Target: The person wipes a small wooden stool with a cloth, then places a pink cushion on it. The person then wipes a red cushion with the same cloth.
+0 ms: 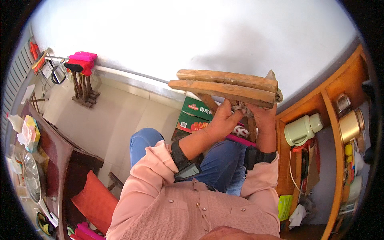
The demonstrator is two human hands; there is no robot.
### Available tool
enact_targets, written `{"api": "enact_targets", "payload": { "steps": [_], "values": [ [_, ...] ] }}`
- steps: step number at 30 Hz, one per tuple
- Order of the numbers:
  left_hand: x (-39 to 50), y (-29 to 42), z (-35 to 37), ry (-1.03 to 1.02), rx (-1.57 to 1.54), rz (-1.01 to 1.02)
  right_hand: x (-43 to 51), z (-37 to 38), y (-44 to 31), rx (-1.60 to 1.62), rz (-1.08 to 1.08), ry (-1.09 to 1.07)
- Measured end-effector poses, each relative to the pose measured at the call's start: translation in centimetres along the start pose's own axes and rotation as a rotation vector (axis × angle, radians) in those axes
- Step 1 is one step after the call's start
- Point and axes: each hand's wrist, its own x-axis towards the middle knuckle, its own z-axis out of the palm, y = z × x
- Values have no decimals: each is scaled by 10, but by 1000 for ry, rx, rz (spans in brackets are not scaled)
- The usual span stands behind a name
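Note:
In front of the wall, a worn wooden frame (228, 85), like a folding stool's, is raised above my knees, its two thick bars side by side. Pale, frayed cord or cloth (240, 108) bunches below the bars. My left hand (224, 116) closes on this bunch, close under the front bar. Beside it, my right hand (263, 113) touches the bunch and the underside of the frame near the right end; the bar hides its fingers, so its hold cannot be told. A metal fitting (279, 96) sits at the frame's right end.
Behind my hands, a green and red carton (195, 115) stands on the floor. Wooden shelves (337, 144) at right hold a pale green flask (303, 129). Stools with red and pink covers (82, 61) stand by the wall. At left, a dark table (57, 156) bears a lidded pan (34, 177).

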Motion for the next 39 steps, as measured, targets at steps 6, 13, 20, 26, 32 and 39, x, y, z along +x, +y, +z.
{"api": "enact_targets", "payload": {
  "steps": [6, 13, 20, 26, 32, 39],
  "values": [
    [16, 0, -17, -64, 420, 74, 9, -8, 51, 239, 44, 46],
    [23, -31, -48, -70, 754, -63, 13, -4, 136, 307, 104, 78],
    [30, -53, -43, -102, 896, -69, 21, -33, 185, 54, 117, 131],
    [6, -46, -61, -10, 802, 85, 29, -40, 190, 428, 169, 155],
    [-41, -24, -136, 271, 938, 168, 27, -35, 206, 508, 106, 178],
    [9, -23, -154, 109, 931, 0, 19, -39, 208, 246, 178, 178]
  ]
}}
